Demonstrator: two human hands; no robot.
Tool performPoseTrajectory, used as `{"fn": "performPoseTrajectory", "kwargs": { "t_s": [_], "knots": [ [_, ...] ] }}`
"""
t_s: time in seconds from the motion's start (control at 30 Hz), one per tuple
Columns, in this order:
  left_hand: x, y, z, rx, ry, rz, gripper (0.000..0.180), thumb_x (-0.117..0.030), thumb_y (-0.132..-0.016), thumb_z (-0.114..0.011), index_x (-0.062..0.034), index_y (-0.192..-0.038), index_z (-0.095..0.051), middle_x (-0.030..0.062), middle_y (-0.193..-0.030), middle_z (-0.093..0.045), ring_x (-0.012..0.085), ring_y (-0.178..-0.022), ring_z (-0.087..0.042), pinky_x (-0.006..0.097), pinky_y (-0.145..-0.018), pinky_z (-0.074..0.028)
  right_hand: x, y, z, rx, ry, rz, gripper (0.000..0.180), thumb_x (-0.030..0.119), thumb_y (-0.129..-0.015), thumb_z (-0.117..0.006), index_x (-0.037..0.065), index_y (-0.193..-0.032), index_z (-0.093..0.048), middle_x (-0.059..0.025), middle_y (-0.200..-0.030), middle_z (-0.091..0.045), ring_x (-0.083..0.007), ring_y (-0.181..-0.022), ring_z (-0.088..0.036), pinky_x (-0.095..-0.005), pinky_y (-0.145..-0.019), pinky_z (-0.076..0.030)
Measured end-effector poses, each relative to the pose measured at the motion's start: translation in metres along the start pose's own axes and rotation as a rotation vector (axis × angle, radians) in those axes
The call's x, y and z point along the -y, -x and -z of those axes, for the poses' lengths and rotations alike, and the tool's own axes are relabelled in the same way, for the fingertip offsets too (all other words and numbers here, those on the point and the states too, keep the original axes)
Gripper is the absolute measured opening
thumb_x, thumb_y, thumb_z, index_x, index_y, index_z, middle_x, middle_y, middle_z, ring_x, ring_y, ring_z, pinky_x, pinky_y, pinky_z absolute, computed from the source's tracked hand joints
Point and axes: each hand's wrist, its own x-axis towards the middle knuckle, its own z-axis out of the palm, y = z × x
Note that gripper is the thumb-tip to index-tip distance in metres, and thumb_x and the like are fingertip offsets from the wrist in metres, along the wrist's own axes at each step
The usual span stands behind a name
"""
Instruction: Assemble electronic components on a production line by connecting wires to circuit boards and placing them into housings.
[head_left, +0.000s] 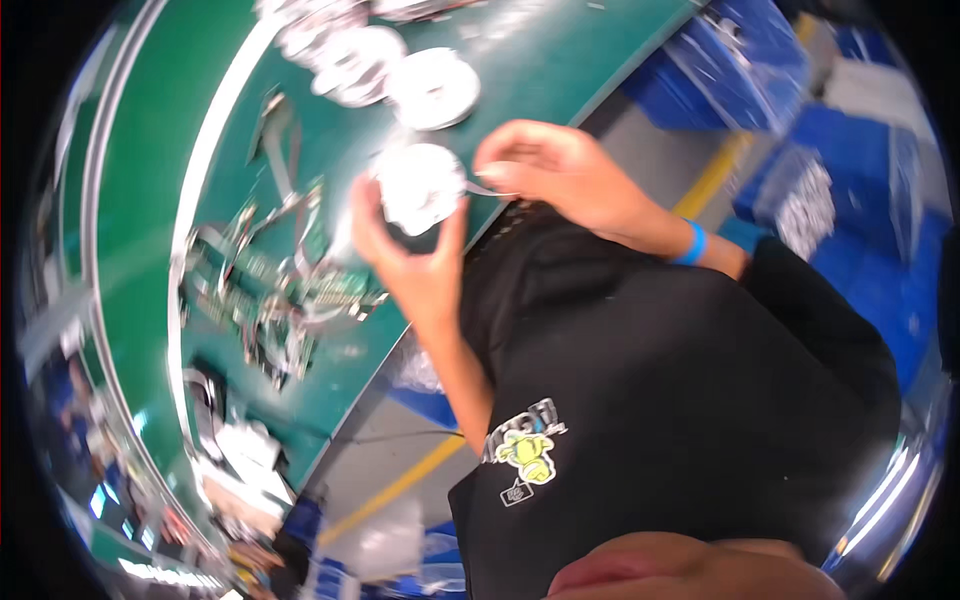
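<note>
My left fingers [454, 228] grip white round disc [425, 192]; my right fingers [499, 178], just beside, seemingly pinch thin pale strand [482, 190]. Best: steady disc, light strand tension.

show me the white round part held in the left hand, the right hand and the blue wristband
White round part [424, 190], head view: near the middle of its face.
Right hand [572, 175], head view: middle of the hand.
Blue wristband [694, 244], head view: visible middle of the band.
</note>
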Motion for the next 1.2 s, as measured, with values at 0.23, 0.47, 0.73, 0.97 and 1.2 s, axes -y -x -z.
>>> {"fn": "performPoseTrajectory", "kwargs": {
  "t_s": [0.23, 0.47, 0.73, 0.97, 1.2],
  "knots": [
    [-0.008, 0.001, -0.005, 0.092, -0.071, -0.074, 0.080, -0.008, -0.067, -0.082, -0.0013, -0.136, -0.042, 0.0157, -0.132, -0.046, 0.0317, -0.126, -0.041, 0.044, -0.106, -0.030, -0.011, 0.008, 0.023, -0.089, 0.021, -0.018, 0.019, 0.015, -0.090, -0.065, 0.002, -0.104, -0.062, 0.0004, -0.096, -0.065, -0.0042, -0.085, -0.057, -0.0200, -0.071, -0.044],
    [-0.005, 0.007, -0.001, 0.077, -0.011, -0.027, 0.078, -0.008, -0.068, -0.082, -0.0012, -0.134, -0.042, 0.0173, -0.134, -0.044, 0.0290, -0.125, -0.041, 0.043, -0.106, -0.032, -0.020, -0.001, 0.026, -0.001, 0.099, 0.102, 0.020, 0.007, -0.086, -0.068, -0.001, -0.104, -0.065, -0.0036, -0.095, -0.067, -0.0069, -0.089, -0.061, -0.0207, -0.077, -0.047],
    [-0.018, -0.006, -0.011, 0.195, 0.303, 0.017, 0.081, 0.004, -0.070, -0.079, -0.0010, -0.138, -0.036, 0.0145, -0.139, -0.042, 0.0250, -0.126, -0.043, 0.039, -0.105, -0.036, -0.009, -0.013, 0.006, -0.053, 0.227, 0.128, 0.019, 0.007, -0.081, -0.070, -0.001, -0.096, -0.064, -0.0055, -0.083, -0.069, -0.0084, -0.077, -0.064, -0.0218, -0.072, -0.050],
    [-0.022, -0.005, -0.012, 0.188, 0.290, 0.044, 0.076, 0.005, -0.069, -0.079, -0.0009, -0.135, -0.041, 0.0120, -0.136, -0.045, 0.0222, -0.120, -0.048, 0.036, -0.100, -0.042, -0.014, -0.018, 0.009, -0.084, 0.182, 0.084, 0.018, 0.005, -0.079, -0.070, -0.002, -0.092, -0.061, -0.0067, -0.080, -0.068, -0.0082, -0.075, -0.064, -0.0211, -0.069, -0.049],
    [-0.017, -0.005, -0.012, 0.152, 0.144, -0.051, 0.084, 0.003, -0.070, -0.079, -0.0007, -0.140, -0.034, 0.0152, -0.139, -0.043, 0.0241, -0.124, -0.045, 0.038, -0.104, -0.038, -0.012, -0.021, 0.012, -0.042, 0.176, 0.047, 0.018, 0.004, -0.079, -0.070, -0.002, -0.092, -0.060, -0.0069, -0.080, -0.067, -0.0078, -0.075, -0.063, -0.0215, -0.067, -0.048]
  ]
}}
